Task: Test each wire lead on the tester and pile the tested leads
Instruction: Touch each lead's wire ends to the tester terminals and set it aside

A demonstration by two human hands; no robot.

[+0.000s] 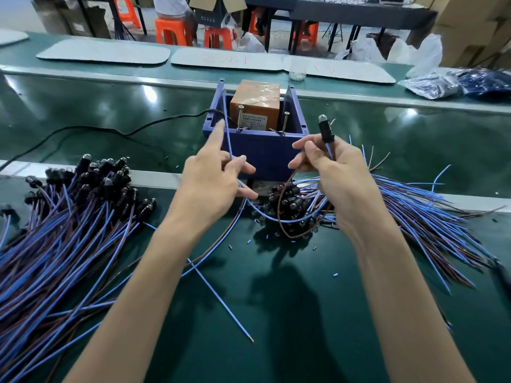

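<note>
Stray blue wire (221, 299): lies loose on the tabletop (290, 327), well nearer the person than the tester and held by nothing.

Left heap (69, 217): leads piled left of the tester and nearer than it, with the black lamp heads towards the tester. It is probably the tested pile, though I cannot be sure.

Right heap (414, 200): leads fanned out right of the tester, with a knot of lamp heads just in front of it.

Left hand (218, 183): in front of the tester's left corner. The thumb and curled fingers pinch the blue wire, and the forefinger is stretched out towards the left wall.

Right hand (334, 172): in front of the tester's right corner, fingers wrapped round the black body of the held lead (324, 128), lamp end up.

Blue wire (225, 111): sags from the right hand across the tester's front to the left hand, then rises nearly upright along the left wall.

Brown wire (280, 214): loops below the hands; I cannot tell where its bare end lies.

Tester (257, 153): a blue box with an orange unit inside. The left screw (239, 117) and right screw (284, 121) stand up at its front.

Deciding relation: the blue wire stands just left of the left screw and is not clearly touching it. The left hand is the nearer one, so a small shift rightward looks enough.
</note>
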